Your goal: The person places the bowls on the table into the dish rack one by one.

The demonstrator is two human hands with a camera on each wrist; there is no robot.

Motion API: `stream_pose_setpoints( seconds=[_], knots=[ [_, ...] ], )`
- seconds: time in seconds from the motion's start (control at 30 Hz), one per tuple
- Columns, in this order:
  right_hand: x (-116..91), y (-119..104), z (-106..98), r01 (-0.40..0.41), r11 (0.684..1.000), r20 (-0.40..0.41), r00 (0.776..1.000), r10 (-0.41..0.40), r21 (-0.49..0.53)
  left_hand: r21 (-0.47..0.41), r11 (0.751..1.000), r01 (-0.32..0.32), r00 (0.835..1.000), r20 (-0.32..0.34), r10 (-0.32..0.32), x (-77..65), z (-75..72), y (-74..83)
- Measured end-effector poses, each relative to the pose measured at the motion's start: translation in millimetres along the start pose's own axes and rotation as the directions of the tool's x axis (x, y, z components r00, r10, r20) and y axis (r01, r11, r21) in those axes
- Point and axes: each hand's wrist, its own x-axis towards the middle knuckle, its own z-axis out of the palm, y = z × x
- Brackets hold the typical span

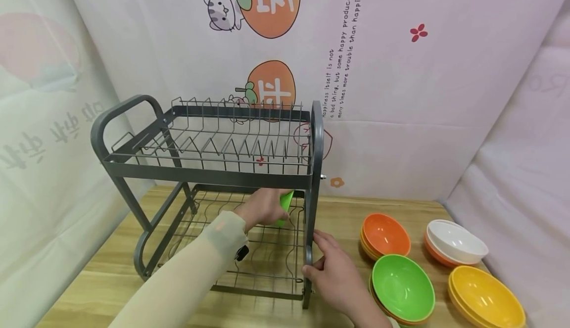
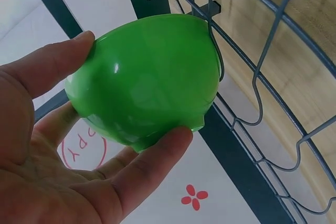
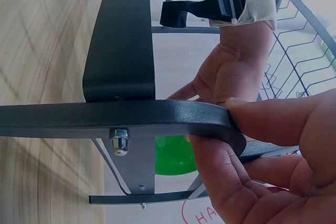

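Note:
My left hand (image 1: 262, 208) reaches into the lower tier of the grey two-tier dish rack (image 1: 209, 172) and grips a small green bowl (image 1: 285, 205) on edge. In the left wrist view the green bowl (image 2: 144, 80) sits between thumb and fingers, its rim against the wire grid (image 2: 262, 82). My right hand (image 1: 331, 273) grips the rack's right front leg (image 1: 308, 258) near its foot; in the right wrist view its fingers (image 3: 262, 124) wrap round the dark frame bar (image 3: 115, 116), with the green bowl (image 3: 176, 156) behind.
To the right of the rack, on the wooden table (image 1: 343, 214), stand stacks of bowls: orange (image 1: 385, 234), green (image 1: 403, 288), white over orange (image 1: 454, 243), yellow (image 1: 487, 298). The rack's upper tier (image 1: 222, 140) holds nothing. Printed cloth walls close in behind and on both sides.

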Motion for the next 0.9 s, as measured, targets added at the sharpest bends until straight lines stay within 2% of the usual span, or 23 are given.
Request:
stream_pose_setpoints(
  seconds=[0.5,0.9],
  knots=[
    [-0.3,1.5,-1.3,0.003,1.000,0.006,1.000,-0.003,-0.013,-0.046,0.999,0.014,1.000,-0.016,-0.015,-0.2,3.8,4.0],
    [-0.4,-0.2,-0.5,0.004,1.000,0.009,1.000,-0.004,-0.006,-0.075,0.996,0.051,0.998,-0.035,-0.054,0.0,6.4,1.8]
  ],
)
